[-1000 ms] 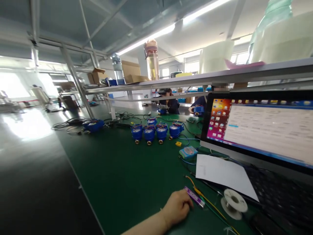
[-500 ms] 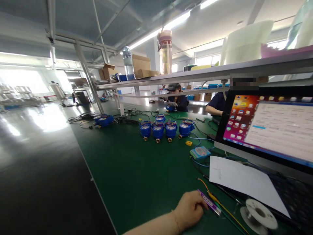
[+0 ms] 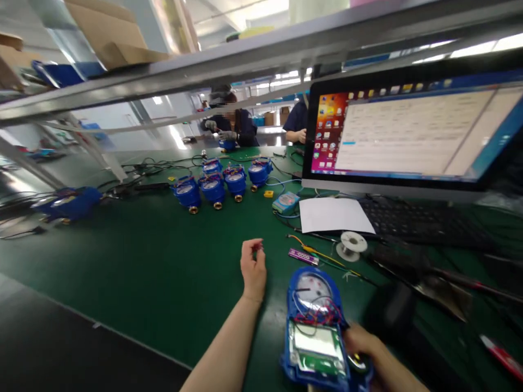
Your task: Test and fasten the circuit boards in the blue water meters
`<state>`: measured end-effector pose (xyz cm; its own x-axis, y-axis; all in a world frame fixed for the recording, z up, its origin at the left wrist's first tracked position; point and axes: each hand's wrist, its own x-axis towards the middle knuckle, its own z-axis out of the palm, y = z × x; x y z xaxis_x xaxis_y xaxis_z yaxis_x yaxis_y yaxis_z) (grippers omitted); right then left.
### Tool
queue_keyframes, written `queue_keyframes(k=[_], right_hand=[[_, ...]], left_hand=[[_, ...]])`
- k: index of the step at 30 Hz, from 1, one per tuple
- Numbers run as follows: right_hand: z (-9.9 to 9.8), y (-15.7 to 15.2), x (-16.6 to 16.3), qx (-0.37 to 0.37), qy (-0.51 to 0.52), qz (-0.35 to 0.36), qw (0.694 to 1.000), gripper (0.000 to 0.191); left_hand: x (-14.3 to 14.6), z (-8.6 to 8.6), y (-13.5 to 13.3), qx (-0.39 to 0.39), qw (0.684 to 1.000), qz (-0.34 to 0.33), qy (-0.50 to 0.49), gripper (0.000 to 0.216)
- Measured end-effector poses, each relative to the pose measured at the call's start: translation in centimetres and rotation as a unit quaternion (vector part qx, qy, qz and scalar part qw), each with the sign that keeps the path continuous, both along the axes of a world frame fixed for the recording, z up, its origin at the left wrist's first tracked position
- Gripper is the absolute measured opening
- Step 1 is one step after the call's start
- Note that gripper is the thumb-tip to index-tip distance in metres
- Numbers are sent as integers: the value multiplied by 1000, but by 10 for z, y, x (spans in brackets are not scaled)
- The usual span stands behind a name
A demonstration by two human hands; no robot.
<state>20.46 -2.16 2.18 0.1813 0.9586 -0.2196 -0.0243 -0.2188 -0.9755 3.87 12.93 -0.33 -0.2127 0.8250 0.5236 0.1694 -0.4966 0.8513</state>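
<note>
My right hand (image 3: pixel 362 348) grips a blue water meter (image 3: pixel 314 326) by its right side, low in view. The meter's round dial faces up, and red and blue wires cross above a green circuit board with a pale display. My left hand (image 3: pixel 253 267) is over the green table, left of the meter, its fingers loosely curled with a gap at the thumb and nothing in them. A purple lighter (image 3: pixel 303 256) lies to its right, beside thin yellow and green wires (image 3: pixel 327 257). A white spool of solder wire (image 3: pixel 351 246) stands behind these wires.
Several blue water meters (image 3: pixel 213 190) stand farther back; more meters (image 3: pixel 67 204) are at left. A teal box (image 3: pixel 286 202), white paper (image 3: pixel 335 215), keyboard (image 3: pixel 420 223) and monitor (image 3: pixel 408 130) are at right. A shelf (image 3: pixel 204 68) crosses overhead. Two people sit beyond the table.
My left hand has let go of the lighter and moved left of it. My right hand has come into view with the water meter. The view has turned right and down.
</note>
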Motion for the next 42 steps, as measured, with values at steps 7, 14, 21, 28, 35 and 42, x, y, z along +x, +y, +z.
queue_keyframes(k=[7, 14, 21, 28, 35, 42], right_hand=[[21, -6, 5, -122, 258, 147, 947, 50], [17, -22, 17, -95, 226, 106, 964, 70], [8, -17, 32, -57, 135, 5, 989, 73], [5, -5, 60, 24, -94, 59, 994, 51], [59, -6, 56, 209, -289, 4, 934, 32], [93, 38, 19, 235, -379, 161, 880, 17]], left_hand=[[4, 26, -24, 65, 997, -6, -49, 11], [2, 33, -79, -3, 984, -142, -104, 23], [32, 24, -123, -159, 936, -209, -235, 36], [45, 20, -151, -142, 981, -107, -73, 33], [35, 41, -118, -162, 981, -68, 79, 22], [41, 51, -116, -191, 969, -149, -42, 24]])
